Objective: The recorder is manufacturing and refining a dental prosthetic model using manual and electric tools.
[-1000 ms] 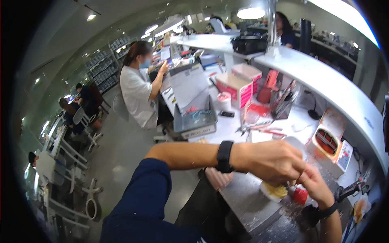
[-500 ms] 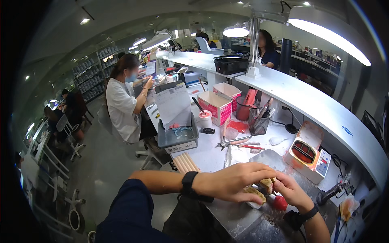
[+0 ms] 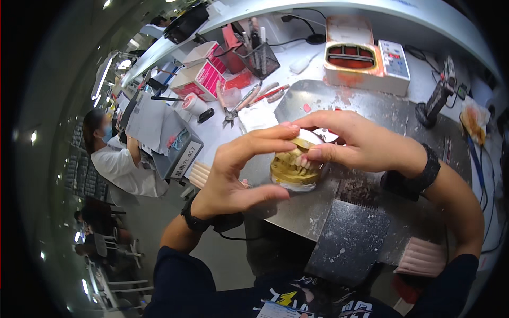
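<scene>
A yellowish plaster dental model (image 3: 286, 172) with upper and lower rows of teeth stands on the metal work surface, a white base under it. My right hand (image 3: 366, 140) grips its upper part from the right, thumb against the front near the pale teeth; its other fingers reach round the top and are partly hidden. At the model's left side is my left hand (image 3: 238, 164), fingers stretched and thumb spread well apart. Its fingertips reach the model's upper edge, while the thumb stays clear of it.
A wax heating pot (image 3: 352, 58) stands behind the model. Pliers (image 3: 230, 114), a pen holder (image 3: 260, 58), pink-and-white boxes (image 3: 199, 82) and a grey bin (image 3: 180, 143) lie to the left. A black handheld tool (image 3: 437, 95) stands at the right. A masked co-worker (image 3: 119, 156) sits farther left.
My view has turned down and to the right. My hands were close together over the model; now the left one is opened wide at its left side and the teeth show.
</scene>
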A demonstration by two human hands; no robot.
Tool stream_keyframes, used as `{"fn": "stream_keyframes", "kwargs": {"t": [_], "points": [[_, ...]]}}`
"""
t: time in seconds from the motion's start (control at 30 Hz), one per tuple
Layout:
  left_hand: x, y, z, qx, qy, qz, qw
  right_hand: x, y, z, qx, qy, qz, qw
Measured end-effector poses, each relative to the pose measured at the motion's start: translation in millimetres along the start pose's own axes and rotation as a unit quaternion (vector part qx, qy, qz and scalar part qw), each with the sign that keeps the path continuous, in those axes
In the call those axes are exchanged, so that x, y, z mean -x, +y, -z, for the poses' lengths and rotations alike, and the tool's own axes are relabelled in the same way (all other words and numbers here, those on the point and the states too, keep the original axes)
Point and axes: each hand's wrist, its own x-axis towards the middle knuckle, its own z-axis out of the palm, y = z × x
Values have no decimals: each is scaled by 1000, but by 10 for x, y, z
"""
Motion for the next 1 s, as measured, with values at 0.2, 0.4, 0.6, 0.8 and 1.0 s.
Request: {"fn": "stream_keyframes", "kwargs": {"t": [0.2,0.4,0.6,0.8,1.0], "points": [[-45,163,-96,-61,18,8,998,40,94,-97,26,7,41,999],[-108,325,-99,-139,-3,22,990,21,114,-141,-11,21,63,998],[-137,334,-124,-176,1,19,984,20,112,-128,-2,29,69,997],[-156,338,-143,-153,9,36,988,18,126,-123,14,41,84,996],[-160,338,-137,-151,4,36,988,35,104,-130,29,42,68,996]]}}
